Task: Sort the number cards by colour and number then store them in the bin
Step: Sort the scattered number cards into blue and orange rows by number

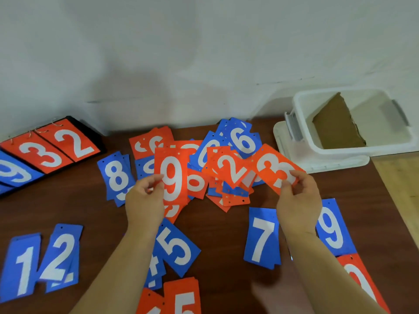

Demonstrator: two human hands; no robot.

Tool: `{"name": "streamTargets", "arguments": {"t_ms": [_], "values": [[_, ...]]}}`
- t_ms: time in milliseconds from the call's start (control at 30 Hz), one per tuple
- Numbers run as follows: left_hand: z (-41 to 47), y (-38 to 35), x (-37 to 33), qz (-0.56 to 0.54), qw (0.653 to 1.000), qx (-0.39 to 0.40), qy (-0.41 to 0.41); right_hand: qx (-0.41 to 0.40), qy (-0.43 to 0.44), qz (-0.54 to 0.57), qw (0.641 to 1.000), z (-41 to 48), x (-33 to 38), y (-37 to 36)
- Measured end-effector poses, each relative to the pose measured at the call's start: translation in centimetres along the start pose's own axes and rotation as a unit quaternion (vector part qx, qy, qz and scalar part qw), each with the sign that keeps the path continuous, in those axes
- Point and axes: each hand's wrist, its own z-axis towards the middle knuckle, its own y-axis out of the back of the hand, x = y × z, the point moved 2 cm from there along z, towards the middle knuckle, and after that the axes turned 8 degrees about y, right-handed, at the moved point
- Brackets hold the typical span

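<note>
My left hand [145, 198] pinches a red 9 card [172, 175] by its left edge, lifted over the heap. My right hand [297, 200] holds a red 3 card [272, 168] by its lower corner. A red 2 card [229, 168] lies beside it on the mixed pile of red and blue cards [226, 191]. Blue cards lie sorted on the brown table: 1 [21, 268], 2 [60, 257], 5 [176, 245], 7 [261, 237], 8 [116, 175], 9 [333, 227]. The white bin [353, 150] stands at the back right.
A brown cardboard piece [337, 125] leans inside the bin, which rests on its white lid [294, 155]. A black scoreboard stand [45, 150] with ringed red 3 and 2 cards sits at the back left. Red cards lie at the near edge [181, 300] and the right [362, 282].
</note>
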Motion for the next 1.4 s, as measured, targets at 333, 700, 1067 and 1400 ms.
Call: {"name": "streamTargets", "arguments": {"t_ms": [333, 700, 1067, 1400], "values": [[-5.5, 9.2, 8.7, 0.014, 0.996, -0.004, 0.089, 0.085, -0.057, 0.030, 0.994, -9.1, 1.8, -0.6], [-9.4, 20.1, 14.8, 0.030, 0.994, 0.002, 0.101, 0.139, -0.099, 0.016, 0.985, -21.3, 0.6, -1.2], [-12.0, 25.7, 19.2, 0.028, 0.998, 0.000, 0.062, 0.244, -0.121, 0.025, 0.962, -30.2, 0.1, -1.9], [-16.5, 28.0, 22.9, -0.046, 0.991, -0.092, 0.084, 0.393, -0.007, -0.045, 0.918, -33.8, -0.6, -3.9]]}}
